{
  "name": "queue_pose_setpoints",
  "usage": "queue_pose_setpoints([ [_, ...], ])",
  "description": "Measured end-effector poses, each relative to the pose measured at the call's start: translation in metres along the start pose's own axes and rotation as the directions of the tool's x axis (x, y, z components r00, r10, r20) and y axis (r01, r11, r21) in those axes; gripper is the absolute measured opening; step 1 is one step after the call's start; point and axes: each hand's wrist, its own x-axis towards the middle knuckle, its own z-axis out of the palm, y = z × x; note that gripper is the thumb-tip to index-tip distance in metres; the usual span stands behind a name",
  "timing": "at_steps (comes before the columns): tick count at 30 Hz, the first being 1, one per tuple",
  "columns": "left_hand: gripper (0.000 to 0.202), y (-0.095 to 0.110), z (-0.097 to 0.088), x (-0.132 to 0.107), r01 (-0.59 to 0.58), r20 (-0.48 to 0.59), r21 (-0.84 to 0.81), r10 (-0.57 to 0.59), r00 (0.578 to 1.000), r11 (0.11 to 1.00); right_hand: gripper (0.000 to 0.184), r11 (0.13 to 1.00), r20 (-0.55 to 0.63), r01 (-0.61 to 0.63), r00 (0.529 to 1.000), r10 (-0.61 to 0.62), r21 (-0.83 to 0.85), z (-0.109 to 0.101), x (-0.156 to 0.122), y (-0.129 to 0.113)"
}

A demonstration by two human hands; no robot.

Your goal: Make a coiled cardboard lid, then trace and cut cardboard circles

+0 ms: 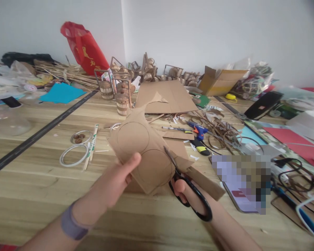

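the item under review is a piece of brown cardboard (153,165), held above the wooden table (44,205) near the middle of the view. its face is plain and matte, bearing two circles in thin dark line, set close together. the outline is irregular: the far end is cut in a hollow curve and runs out to a ragged, pointed tongue. the left hand (120,177) grasps the near left edge, thumb flat on the face, other fingers mostly hidden. the right hand (185,190) is closed about the black handles of the scissors (177,171), whose blades lie at the right edge of the nearer circle. how far the blades are parted cannot be told. a loose brown strip (206,183) extends past them, over the right wrist.

room to move: bare wood runs along the left forearm, up to paper-wrapped sticks (93,141). the right side is tighter, with a phone (238,197) near the right forearm and a blue glue gun (199,130) beyond the scissors. a large cardboard sheet (170,99) lies behind the far end.
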Motion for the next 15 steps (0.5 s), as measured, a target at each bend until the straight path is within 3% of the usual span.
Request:
queue_pose_setpoints([
  [5, 0.048, 0.030, -0.029, 0.014, -0.141, -0.100, 0.041, 0.145, 0.984, 0.989, 0.076, 0.994, 0.073, 0.038, 0.997, -0.030, -0.106, -0.013, 0.001, -0.011],
  [12, 0.046, 0.040, -0.038, 0.026, -0.065, -0.247, 0.252, 0.129, 0.960, 0.965, 0.067, 0.993, 0.177, 0.034, 0.984, -0.014, -0.112, -0.018, 0.005, -0.011],
  [15, 0.047, 0.037, -0.042, 0.025, 0.024, -0.111, 0.305, 0.011, 0.994, 0.952, 0.065, 0.991, 0.247, 0.057, 0.969, -0.026, -0.117, -0.020, 0.007, -0.015],
])
